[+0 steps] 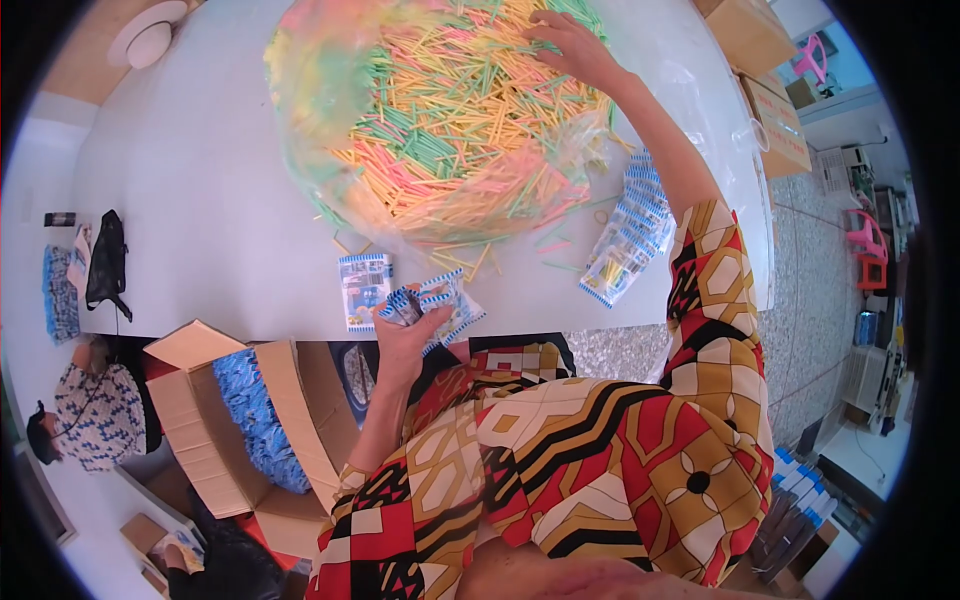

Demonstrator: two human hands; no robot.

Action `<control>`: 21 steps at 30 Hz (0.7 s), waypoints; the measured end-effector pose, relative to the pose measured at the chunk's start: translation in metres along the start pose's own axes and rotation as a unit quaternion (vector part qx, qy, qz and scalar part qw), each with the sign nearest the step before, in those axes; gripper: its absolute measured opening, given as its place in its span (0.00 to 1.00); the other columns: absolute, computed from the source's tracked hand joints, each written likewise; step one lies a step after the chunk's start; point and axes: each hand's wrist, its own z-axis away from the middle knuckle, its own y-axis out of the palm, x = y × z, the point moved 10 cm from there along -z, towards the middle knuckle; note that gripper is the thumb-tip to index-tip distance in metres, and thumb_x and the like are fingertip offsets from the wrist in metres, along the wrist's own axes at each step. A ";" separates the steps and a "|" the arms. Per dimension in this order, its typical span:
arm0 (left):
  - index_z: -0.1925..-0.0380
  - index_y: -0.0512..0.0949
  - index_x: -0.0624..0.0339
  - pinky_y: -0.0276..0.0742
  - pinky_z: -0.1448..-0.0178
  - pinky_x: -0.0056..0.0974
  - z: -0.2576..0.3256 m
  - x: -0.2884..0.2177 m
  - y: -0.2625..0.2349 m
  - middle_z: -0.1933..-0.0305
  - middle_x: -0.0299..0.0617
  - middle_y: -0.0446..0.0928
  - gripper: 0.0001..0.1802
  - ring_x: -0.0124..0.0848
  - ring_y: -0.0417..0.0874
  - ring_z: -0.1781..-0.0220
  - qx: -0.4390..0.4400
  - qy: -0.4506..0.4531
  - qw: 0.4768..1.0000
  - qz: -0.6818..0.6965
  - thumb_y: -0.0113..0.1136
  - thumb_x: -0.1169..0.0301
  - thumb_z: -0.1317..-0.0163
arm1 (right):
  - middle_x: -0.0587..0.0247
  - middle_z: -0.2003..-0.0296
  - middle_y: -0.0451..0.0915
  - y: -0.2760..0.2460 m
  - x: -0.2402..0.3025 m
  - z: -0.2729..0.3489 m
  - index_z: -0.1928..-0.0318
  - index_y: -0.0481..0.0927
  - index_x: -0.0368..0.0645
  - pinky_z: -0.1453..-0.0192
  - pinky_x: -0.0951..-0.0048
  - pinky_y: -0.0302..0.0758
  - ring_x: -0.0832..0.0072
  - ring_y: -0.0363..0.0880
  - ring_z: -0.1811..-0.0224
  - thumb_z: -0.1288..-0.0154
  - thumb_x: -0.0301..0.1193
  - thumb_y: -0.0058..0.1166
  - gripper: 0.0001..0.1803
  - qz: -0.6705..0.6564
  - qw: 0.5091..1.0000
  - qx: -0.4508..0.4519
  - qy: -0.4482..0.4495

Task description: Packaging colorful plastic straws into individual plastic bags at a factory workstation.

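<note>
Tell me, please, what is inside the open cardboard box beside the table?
The cardboard box holds a heap of small blue and white packets. Its flaps and walls cover the bottom, so how deep the heap goes, and anything beneath it, cannot be seen.

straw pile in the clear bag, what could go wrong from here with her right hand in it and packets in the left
1. Loose straws already lie outside the clear bag near the table edge; the right hand digging in could push more out and onto the floor.
2. The left hand holds a small packet right at the table edge, so it might drop into the open cardboard box below.
</note>
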 end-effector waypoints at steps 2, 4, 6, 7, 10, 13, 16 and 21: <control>0.60 0.74 0.66 0.80 0.57 0.32 0.000 -0.002 0.001 0.62 0.44 0.80 0.19 0.27 0.82 0.64 -0.003 -0.004 1.000 -0.003 0.66 0.84 0.53 | 0.57 0.50 0.72 0.009 0.013 0.013 0.48 0.71 0.43 0.43 0.61 0.68 0.57 0.69 0.46 0.43 0.27 0.52 0.20 0.102 0.970 -0.072 -0.210; 0.60 0.74 0.66 0.80 0.58 0.32 -0.001 -0.004 0.001 0.62 0.44 0.80 0.19 0.27 0.82 0.64 -0.010 -0.005 1.000 -0.006 0.66 0.84 0.53 | 0.57 0.48 0.71 0.014 0.011 0.010 0.50 0.72 0.43 0.39 0.62 0.64 0.58 0.66 0.43 0.41 0.27 0.52 0.17 0.098 0.967 -0.076 -0.221; 0.60 0.74 0.66 0.80 0.58 0.32 -0.003 -0.001 -0.001 0.62 0.43 0.80 0.19 0.27 0.82 0.65 -0.022 -0.022 0.999 -0.021 0.66 0.83 0.53 | 0.57 0.48 0.71 0.017 0.006 0.002 0.50 0.71 0.43 0.39 0.62 0.64 0.57 0.67 0.43 0.40 0.27 0.51 0.16 0.065 0.975 -0.063 -0.204; 0.60 0.74 0.66 0.80 0.58 0.32 -0.005 -0.002 0.001 0.62 0.43 0.80 0.19 0.27 0.82 0.65 -0.023 -0.021 0.999 -0.022 0.66 0.83 0.53 | 0.56 0.48 0.72 0.019 -0.002 -0.002 0.50 0.71 0.43 0.40 0.62 0.65 0.57 0.67 0.44 0.39 0.27 0.51 0.16 0.035 0.981 -0.048 -0.185; 0.60 0.74 0.65 0.79 0.60 0.30 -0.011 0.000 0.007 0.63 0.42 0.80 0.18 0.25 0.81 0.66 -0.029 -0.031 0.999 -0.024 0.66 0.83 0.53 | 0.54 0.50 0.72 0.024 -0.020 -0.010 0.51 0.70 0.42 0.41 0.63 0.66 0.55 0.68 0.45 0.37 0.28 0.49 0.14 0.004 0.986 -0.076 -0.149; 0.60 0.75 0.65 0.78 0.62 0.28 -0.019 0.002 0.012 0.64 0.41 0.81 0.18 0.24 0.80 0.68 -0.023 -0.036 0.998 -0.036 0.67 0.82 0.53 | 0.52 0.51 0.72 0.025 -0.030 -0.018 0.51 0.69 0.41 0.42 0.62 0.67 0.54 0.69 0.47 0.35 0.29 0.47 0.13 -0.020 0.984 -0.079 -0.159; 0.61 0.76 0.64 0.77 0.63 0.27 -0.024 0.006 0.011 0.64 0.40 0.81 0.17 0.22 0.80 0.68 -0.035 -0.044 0.997 -0.046 0.66 0.82 0.52 | 0.52 0.53 0.72 0.022 -0.024 -0.024 0.50 0.69 0.41 0.48 0.62 0.70 0.55 0.71 0.51 0.33 0.29 0.45 0.13 -0.017 0.976 -0.120 -0.178; 0.60 0.76 0.65 0.72 0.71 0.23 -0.025 0.005 0.022 0.64 0.39 0.81 0.17 0.19 0.79 0.71 -0.037 -0.025 0.999 -0.030 0.66 0.81 0.51 | 0.53 0.60 0.75 0.025 -0.050 -0.038 0.48 0.69 0.39 0.59 0.63 0.73 0.60 0.76 0.62 0.34 0.28 0.44 0.14 0.019 0.980 -0.176 -0.088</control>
